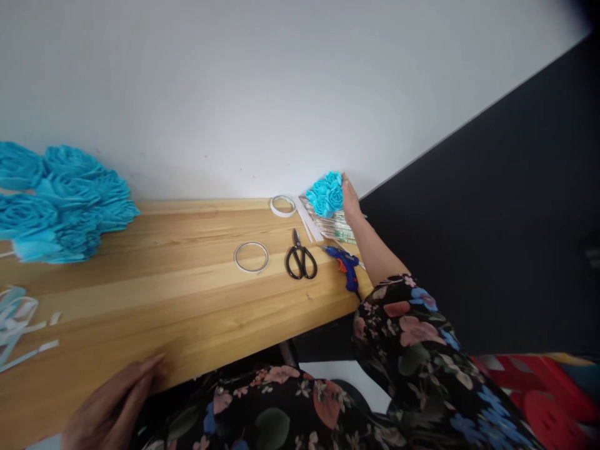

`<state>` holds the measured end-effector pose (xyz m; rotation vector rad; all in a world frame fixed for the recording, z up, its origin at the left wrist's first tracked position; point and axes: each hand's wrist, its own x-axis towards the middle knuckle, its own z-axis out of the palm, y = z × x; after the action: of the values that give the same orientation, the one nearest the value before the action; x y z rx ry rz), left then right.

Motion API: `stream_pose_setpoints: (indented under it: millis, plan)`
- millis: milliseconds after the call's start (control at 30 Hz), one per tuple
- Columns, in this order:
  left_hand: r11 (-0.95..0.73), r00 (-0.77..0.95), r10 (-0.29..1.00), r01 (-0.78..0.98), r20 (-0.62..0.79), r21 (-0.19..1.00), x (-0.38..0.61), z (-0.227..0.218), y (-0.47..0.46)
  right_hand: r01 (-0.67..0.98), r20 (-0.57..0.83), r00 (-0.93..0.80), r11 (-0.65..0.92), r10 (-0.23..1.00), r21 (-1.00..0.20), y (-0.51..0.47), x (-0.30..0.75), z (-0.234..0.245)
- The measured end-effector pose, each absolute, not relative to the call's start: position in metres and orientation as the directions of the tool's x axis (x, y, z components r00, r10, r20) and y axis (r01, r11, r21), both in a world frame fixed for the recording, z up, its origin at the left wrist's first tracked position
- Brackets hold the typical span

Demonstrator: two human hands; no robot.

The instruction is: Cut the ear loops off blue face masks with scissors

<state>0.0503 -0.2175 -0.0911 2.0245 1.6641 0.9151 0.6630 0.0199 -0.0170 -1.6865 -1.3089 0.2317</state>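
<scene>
Your right hand meets the right edge of the small blue paper-flower cluster, beyond and right of the black-handled scissors — fingers partly hidden, so you cannot tell whether they pinch it. Your left hand, fingers loosely extended, is left of the scissors and nearer you. The blue glue gun lies just right of the scissors.

Soft, diffuse light brightens the wall; a faint shadow sits by the left hand. The sleeve looks stretched, the lower-right corner blurred, the top-right corner dark.
</scene>
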Motion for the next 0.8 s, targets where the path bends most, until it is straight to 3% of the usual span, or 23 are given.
stream_pose_setpoints:
  millis: [367, 700, 800]
  plan:
    - [-0.374, 0.163, 0.915, 0.684, 0.369, 0.626, 0.059, -0.081, -0.217, 0.732, 0.387, 0.381, -0.018, 0.840, -0.681, 0.027, 0.655, -0.033]
    - [-0.476, 0.211, 0.861, 0.652, 0.462, 0.590, 0.065, -0.071, -0.210, 0.564, 0.342, 0.458, 0.029, 0.820, -0.825, 0.022, 0.663, -0.015]
    - [-0.501, 0.231, 0.852, 0.620, 0.470, 0.604, 0.066, -0.070, -0.208, 0.605, 0.367, 0.423, 0.043, 0.828, -0.795, 0.019, 0.671, -0.012]
